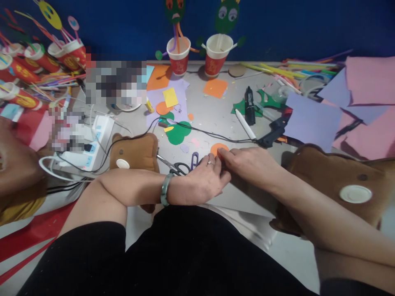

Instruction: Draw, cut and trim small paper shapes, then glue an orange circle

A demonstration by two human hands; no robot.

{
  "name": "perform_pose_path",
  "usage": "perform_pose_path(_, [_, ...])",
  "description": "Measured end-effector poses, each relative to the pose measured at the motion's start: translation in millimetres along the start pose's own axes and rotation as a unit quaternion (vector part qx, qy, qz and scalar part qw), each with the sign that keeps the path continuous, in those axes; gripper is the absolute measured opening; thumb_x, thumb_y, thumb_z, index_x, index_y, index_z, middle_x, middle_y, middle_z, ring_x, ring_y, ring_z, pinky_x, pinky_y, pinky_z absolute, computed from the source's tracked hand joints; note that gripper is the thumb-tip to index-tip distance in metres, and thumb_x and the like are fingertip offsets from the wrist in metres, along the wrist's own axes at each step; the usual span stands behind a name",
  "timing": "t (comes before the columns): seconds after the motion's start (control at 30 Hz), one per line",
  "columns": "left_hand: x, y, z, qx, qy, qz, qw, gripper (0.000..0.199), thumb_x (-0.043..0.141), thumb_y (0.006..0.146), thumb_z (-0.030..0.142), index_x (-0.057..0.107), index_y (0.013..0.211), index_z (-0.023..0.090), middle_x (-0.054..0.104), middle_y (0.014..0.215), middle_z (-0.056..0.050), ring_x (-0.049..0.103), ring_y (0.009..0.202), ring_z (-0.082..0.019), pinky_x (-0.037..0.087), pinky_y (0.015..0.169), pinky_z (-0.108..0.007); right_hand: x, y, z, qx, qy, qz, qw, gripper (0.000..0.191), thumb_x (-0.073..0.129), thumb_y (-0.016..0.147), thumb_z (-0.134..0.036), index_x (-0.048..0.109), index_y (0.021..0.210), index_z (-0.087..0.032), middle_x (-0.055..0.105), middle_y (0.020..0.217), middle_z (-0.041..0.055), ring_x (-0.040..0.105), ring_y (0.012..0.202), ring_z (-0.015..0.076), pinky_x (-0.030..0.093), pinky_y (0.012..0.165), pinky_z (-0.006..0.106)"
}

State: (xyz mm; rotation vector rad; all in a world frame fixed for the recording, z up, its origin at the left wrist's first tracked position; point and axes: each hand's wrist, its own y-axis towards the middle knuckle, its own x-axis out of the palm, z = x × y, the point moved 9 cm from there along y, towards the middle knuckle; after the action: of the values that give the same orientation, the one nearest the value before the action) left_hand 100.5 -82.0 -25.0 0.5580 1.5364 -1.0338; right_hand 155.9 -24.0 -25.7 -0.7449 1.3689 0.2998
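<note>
An orange paper disc (219,150) lies near the table's front edge, its lower part covered by my fingers. My left hand (204,179), with a ring and a green bangle, touches the disc's lower left side with its fingertips. From the right, my right hand (249,165) presses its fingers on the disc, the fingers bent together. Black-handled scissors (178,167) and a purple clip-like piece (194,160) lie just left of my left hand. Green paper (179,132) and small scraps lie beyond. A white marker (245,124) and a black marker (249,106) rest farther back.
Two red cups (179,61) with paper figures stand at the back. A glue gun (273,133) trails a black cord across the table. A power strip (100,139) is left; brown cushions (135,152) flank the front edge. Purple sheets (313,119) lie right. Another person's arm (18,160) shows far left.
</note>
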Motion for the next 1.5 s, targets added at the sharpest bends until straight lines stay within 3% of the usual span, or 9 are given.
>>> perform_pose_path(0.27, [1.2,0.9,-0.4,-0.006,-0.011,-0.025,1.000,0.057,0.052,0.108,0.042,0.053,0.151,0.004,0.049,0.157,-0.042,0.054,0.150,-0.048,0.045,0.115,-0.056,-0.1,0.8,-0.8,-0.004,-0.003,0.002,1.000,0.023,0.046,0.098,-0.012,0.067,0.107,-0.014,0.074,0.075,0.0098,0.064,0.063,0.0218,0.020,0.056,0.032])
perform_pose_path(0.6, [1.7,0.7,-0.6,0.001,-0.016,-0.022,1.000,0.057,0.052,0.108,0.040,0.049,0.152,0.004,0.048,0.159,-0.040,0.056,0.149,-0.044,0.045,0.117,-0.056,1.8,-3.2,-4.6,0.003,-0.043,-0.025,0.999,0.040,0.043,0.099,-0.011,0.066,0.130,-0.009,0.077,0.080,0.0122,0.069,0.066,0.0236,0.018,0.056,0.033])
perform_pose_path(0.83, [-0.1,-0.1,-1.3,0.000,0.002,-0.011,1.000,0.057,0.053,0.108,0.042,0.051,0.150,0.004,0.049,0.159,-0.038,0.057,0.147,-0.044,0.047,0.115,-0.056,6.3,-0.2,-1.3,0.031,-0.049,-0.066,0.996,0.051,0.042,0.101,-0.014,0.057,0.149,-0.009,0.079,0.085,0.0133,0.072,0.069,0.0255,0.021,0.056,0.033])
perform_pose_path(1.07, [9.8,2.5,-0.6,-0.023,0.015,0.051,0.998,0.065,0.060,0.104,0.050,0.051,0.150,0.004,0.053,0.155,-0.039,0.062,0.140,-0.045,0.042,0.116,-0.057,8.8,-0.4,-4.7,0.011,-0.044,-0.033,0.998,0.042,0.041,0.101,-0.007,0.066,0.135,-0.007,0.079,0.086,0.0152,0.073,0.071,0.0262,0.027,0.058,0.034])
perform_pose_path(1.3, [7.7,1.7,-0.9,-0.022,0.032,0.058,0.998,0.057,0.058,0.104,0.051,0.059,0.140,0.008,0.057,0.152,-0.037,0.063,0.138,-0.044,0.043,0.115,-0.056,7.3,4.3,-0.1,0.038,-0.042,-0.039,0.998,0.045,0.044,0.102,-0.013,0.061,0.142,-0.006,0.078,0.083,0.0142,0.072,0.071,0.0270,0.023,0.057,0.035])
perform_pose_path(1.5, [7.0,1.5,0.6,-0.017,0.038,0.064,0.997,0.059,0.057,0.105,0.048,0.056,0.143,0.003,0.055,0.152,-0.041,0.063,0.137,-0.047,0.043,0.114,-0.056,6.4,16.9,14.6,0.078,0.044,0.049,0.995,0.031,0.045,0.105,-0.025,0.075,0.108,-0.016,0.081,0.095,0.0121,0.073,0.079,0.0254,0.027,0.060,0.034])
